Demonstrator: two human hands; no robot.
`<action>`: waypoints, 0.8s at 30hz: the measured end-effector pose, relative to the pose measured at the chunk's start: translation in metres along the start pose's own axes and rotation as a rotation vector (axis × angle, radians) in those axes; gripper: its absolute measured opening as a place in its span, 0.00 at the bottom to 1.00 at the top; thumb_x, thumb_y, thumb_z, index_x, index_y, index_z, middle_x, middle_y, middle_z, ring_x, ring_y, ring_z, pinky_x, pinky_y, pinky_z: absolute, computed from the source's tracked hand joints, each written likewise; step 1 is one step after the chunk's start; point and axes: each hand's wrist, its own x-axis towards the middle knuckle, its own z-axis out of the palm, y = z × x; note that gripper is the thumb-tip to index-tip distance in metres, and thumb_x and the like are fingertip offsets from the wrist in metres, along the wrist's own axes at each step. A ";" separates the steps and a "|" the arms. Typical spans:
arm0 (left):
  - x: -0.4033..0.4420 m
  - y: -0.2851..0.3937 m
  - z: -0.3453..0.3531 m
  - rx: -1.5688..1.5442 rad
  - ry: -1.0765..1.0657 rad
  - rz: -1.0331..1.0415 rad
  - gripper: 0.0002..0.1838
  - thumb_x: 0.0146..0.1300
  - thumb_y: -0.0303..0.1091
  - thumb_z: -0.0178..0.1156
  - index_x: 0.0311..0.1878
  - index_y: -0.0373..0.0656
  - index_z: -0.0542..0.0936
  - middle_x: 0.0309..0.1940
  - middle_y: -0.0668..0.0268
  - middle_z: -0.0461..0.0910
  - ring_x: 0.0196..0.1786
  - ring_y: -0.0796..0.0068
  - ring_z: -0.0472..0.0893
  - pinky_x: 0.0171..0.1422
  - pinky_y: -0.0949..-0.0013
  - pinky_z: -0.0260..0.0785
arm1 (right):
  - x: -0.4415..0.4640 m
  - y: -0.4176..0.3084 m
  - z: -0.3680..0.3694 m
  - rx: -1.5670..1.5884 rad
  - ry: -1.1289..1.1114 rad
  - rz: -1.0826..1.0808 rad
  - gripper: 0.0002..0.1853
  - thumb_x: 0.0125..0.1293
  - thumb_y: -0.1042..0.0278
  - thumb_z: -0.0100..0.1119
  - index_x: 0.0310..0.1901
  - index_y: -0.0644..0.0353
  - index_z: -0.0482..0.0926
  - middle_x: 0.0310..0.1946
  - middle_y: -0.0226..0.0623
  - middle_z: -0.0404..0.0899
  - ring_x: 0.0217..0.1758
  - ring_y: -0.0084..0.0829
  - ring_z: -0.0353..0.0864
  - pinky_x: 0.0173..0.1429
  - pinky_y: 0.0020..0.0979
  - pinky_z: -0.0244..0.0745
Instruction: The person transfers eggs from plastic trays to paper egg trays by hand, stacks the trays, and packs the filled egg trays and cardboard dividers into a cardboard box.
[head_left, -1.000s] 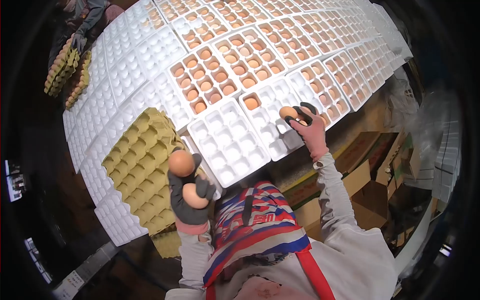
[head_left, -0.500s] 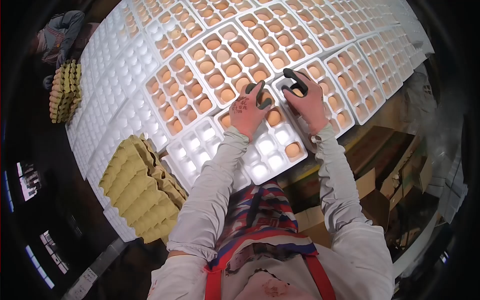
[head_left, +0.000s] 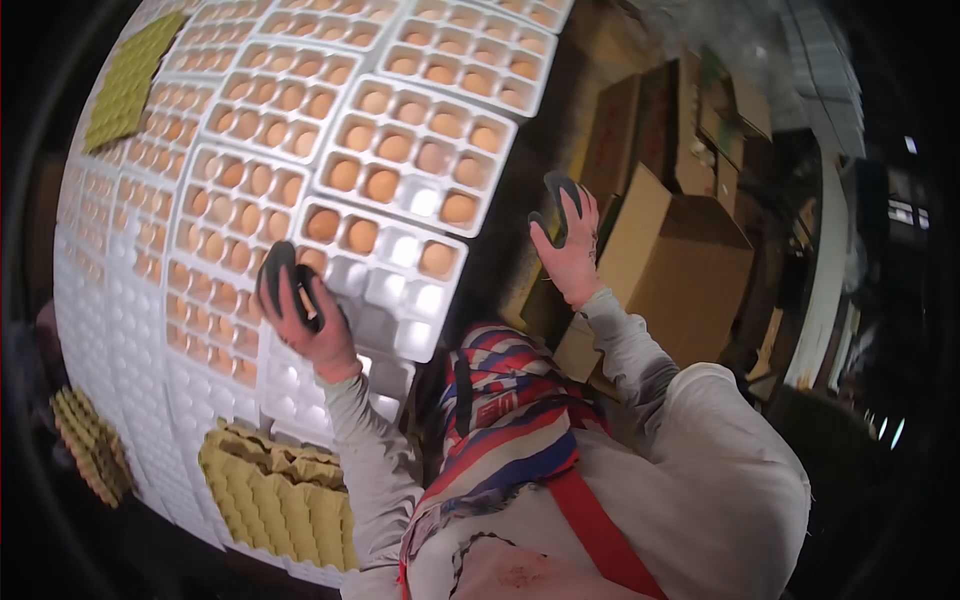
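My left hand (head_left: 308,315), in a pink glove with dark fingertips, hovers at the left edge of a part-filled white foam egg tray (head_left: 452,292). Its fingers are curved but apart, and I see nothing gripped between them. Just beyond the fingertips sits a brown egg (head_left: 313,262), partly covered. Other eggs occupy that tray's far cells, among them one egg (head_left: 438,258) at the right; its near cells hold none. My right hand (head_left: 570,245), gloved alike, is off the tray, past the table's right side, with thumb and fingers spread and nothing in them.
A fuller egg tray (head_left: 490,170) lies beyond the part-filled one, with many more trays across the table. Stacked yellow pulp trays (head_left: 280,500) stand at the near left; another pulp tray (head_left: 130,85) lies far left. An open cardboard box (head_left: 690,260) is on the right.
The view has swung to the right, bringing the cardboard boxes closer to the middle. My right hand has left the trays and moved out beside the table; my left hand stays by the part-filled tray.
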 end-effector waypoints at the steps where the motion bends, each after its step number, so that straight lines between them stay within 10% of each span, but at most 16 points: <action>1: -0.009 0.018 -0.005 -0.118 0.009 -0.015 0.18 0.62 0.22 0.55 0.56 0.28 0.74 0.57 0.50 0.73 0.60 0.56 0.71 0.63 0.60 0.65 | -0.027 0.030 -0.018 -0.093 0.048 0.198 0.32 0.56 0.60 0.64 0.60 0.64 0.68 0.63 0.53 0.63 0.69 0.51 0.57 0.72 0.44 0.55; 8: -0.098 0.081 -0.029 -0.585 -0.226 -0.028 0.19 0.61 0.20 0.49 0.56 0.24 0.73 0.57 0.52 0.74 0.58 0.62 0.75 0.59 0.66 0.69 | -0.247 0.252 -0.046 0.137 -0.059 1.098 0.41 0.51 0.50 0.71 0.57 0.73 0.66 0.60 0.57 0.68 0.62 0.47 0.70 0.62 0.38 0.69; 10: -0.132 0.097 -0.047 -0.571 -0.351 -0.189 0.19 0.55 0.19 0.55 0.52 0.27 0.75 0.53 0.46 0.74 0.56 0.49 0.75 0.61 0.58 0.68 | -0.267 0.260 -0.034 -0.002 -0.066 1.075 0.41 0.47 0.51 0.75 0.55 0.73 0.67 0.57 0.57 0.71 0.60 0.46 0.73 0.59 0.39 0.72; 14: -0.196 0.111 -0.085 -0.379 -0.609 -0.233 0.19 0.54 0.18 0.55 0.52 0.30 0.77 0.54 0.51 0.75 0.56 0.55 0.75 0.62 0.64 0.67 | -0.285 0.350 0.030 0.222 -0.045 1.126 0.42 0.42 0.57 0.79 0.54 0.74 0.67 0.53 0.58 0.75 0.56 0.46 0.77 0.54 0.39 0.76; 17: -0.248 0.127 -0.092 -0.361 -0.732 -0.388 0.19 0.55 0.23 0.60 0.53 0.34 0.78 0.54 0.51 0.75 0.57 0.55 0.76 0.61 0.65 0.67 | -0.301 0.399 0.059 0.859 -0.148 1.074 0.39 0.48 0.73 0.75 0.60 0.75 0.64 0.52 0.44 0.77 0.50 0.41 0.79 0.54 0.35 0.77; 18: -0.268 0.123 -0.092 -0.298 -0.751 -0.367 0.19 0.56 0.26 0.61 0.53 0.35 0.78 0.55 0.51 0.75 0.57 0.55 0.76 0.61 0.65 0.68 | -0.309 0.389 0.070 1.282 0.162 0.764 0.28 0.54 0.82 0.67 0.57 0.74 0.69 0.48 0.39 0.80 0.45 0.38 0.80 0.54 0.36 0.77; 20: -0.308 0.123 -0.079 -0.231 -0.886 -0.442 0.22 0.59 0.32 0.61 0.57 0.40 0.76 0.56 0.51 0.75 0.58 0.52 0.75 0.63 0.63 0.67 | -0.300 0.365 0.041 0.767 -0.109 0.749 0.16 0.59 0.83 0.58 0.51 0.73 0.75 0.50 0.46 0.79 0.47 0.38 0.80 0.52 0.41 0.78; 24: -0.423 0.118 -0.021 -0.068 -1.077 -0.906 0.55 0.52 0.67 0.61 0.76 0.58 0.45 0.68 0.32 0.54 0.70 0.41 0.61 0.71 0.55 0.57 | -0.298 0.281 -0.037 0.860 -0.375 0.731 0.17 0.63 0.77 0.54 0.53 0.74 0.74 0.48 0.42 0.80 0.45 0.37 0.81 0.51 0.35 0.78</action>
